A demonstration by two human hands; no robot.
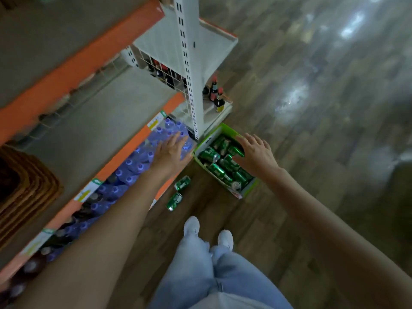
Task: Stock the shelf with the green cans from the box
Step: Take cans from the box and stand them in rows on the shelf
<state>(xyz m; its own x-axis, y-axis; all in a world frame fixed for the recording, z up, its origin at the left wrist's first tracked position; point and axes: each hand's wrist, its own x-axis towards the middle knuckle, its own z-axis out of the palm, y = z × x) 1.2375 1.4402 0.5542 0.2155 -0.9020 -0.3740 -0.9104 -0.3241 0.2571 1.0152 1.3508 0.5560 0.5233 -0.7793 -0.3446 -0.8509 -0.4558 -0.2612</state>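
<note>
Two loose cans [182, 183], one box [226, 129]

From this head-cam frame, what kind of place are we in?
Most likely a shop aisle: orange-edged shelving with price tags, packs of bottled water on the bottom shelf, and an open box of green cans on the floor.

The single wide-angle camera sat on the person's head and faced forward and steeply down. Light-blue denim trouser legs [200, 270] and white shoes [191, 226] lay at bottom centre, the glossy wood-plank floor [323, 163] far below. Orange-edged grey shelving [73, 70] ran tilted along the left. The open green cardboard box [226, 128] lay near mid-frame. Frame edges were blurred.
</note>
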